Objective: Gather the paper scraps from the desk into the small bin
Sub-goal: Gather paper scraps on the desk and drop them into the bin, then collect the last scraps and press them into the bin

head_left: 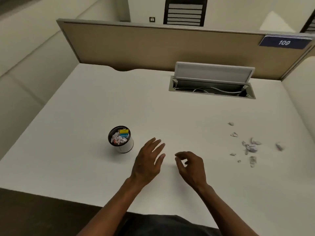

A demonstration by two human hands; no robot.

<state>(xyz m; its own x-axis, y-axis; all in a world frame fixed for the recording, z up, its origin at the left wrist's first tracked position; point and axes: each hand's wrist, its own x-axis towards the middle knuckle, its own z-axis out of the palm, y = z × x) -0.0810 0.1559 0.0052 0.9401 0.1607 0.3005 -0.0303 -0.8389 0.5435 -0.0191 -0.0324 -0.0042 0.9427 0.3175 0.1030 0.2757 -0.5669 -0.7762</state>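
Now your left hand (150,160) is spread flat and your right hand (190,166) is loosely curled, both empty. Next, I think, reach right to the paper scraps (250,147), well apart from the small bin (121,139).

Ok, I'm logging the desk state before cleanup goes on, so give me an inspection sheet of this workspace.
Surface: white desk, mostly bare.
Job's things: small round white bin with a black rim, upright, already holding crumpled paper and a yellow item; loose pale paper scraps scattered to the right, apart from the bin.
Clutter: nothing seen beyond the scraps.
Hands: left hand open with fingers spread, beside the bin; right hand with fingers loosely curled, nothing seen in it.
Cables: white cable inside the open grey desk cable hatch.
Surroundings: tan partition panel, blue sign reading 109, black slatted chair back behind.
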